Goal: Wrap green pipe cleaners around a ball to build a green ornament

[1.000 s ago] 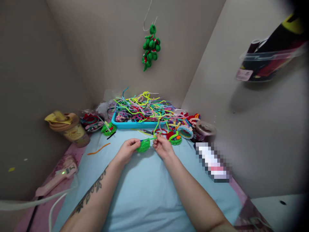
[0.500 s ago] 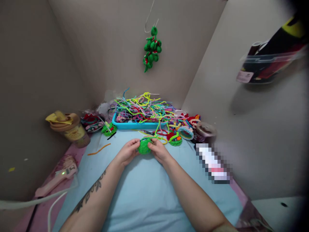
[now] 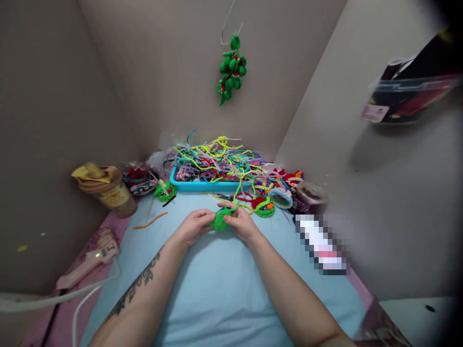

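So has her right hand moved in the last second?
Yes. The right hand has closed in leftward onto the green piece, away from the green-and-orange coil it was nearly beside.

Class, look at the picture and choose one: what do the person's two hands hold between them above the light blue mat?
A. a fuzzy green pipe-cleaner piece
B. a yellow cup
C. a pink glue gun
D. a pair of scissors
A: the left hand and the right hand both pinch a fuzzy green pipe-cleaner piece; the pink glue gun lies untouched at the left.
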Demonstrator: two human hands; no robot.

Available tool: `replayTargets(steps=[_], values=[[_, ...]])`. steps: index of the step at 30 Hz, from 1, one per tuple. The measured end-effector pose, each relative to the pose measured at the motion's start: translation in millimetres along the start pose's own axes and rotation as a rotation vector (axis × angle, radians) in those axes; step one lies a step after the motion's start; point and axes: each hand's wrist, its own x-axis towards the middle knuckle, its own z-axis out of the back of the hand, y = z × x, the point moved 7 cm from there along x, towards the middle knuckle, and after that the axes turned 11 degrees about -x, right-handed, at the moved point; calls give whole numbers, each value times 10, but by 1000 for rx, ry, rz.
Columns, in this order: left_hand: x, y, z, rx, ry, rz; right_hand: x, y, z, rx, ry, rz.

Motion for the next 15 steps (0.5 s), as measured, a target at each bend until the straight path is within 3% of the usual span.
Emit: replayTargets(steps=[8, 15], values=[[41, -117, 17, 190, -52, -199, -5, -9, -41, -29, 2, 14], [17, -187, -9, 344, -50, -282, 1, -37, 54, -16, -180, 65]])
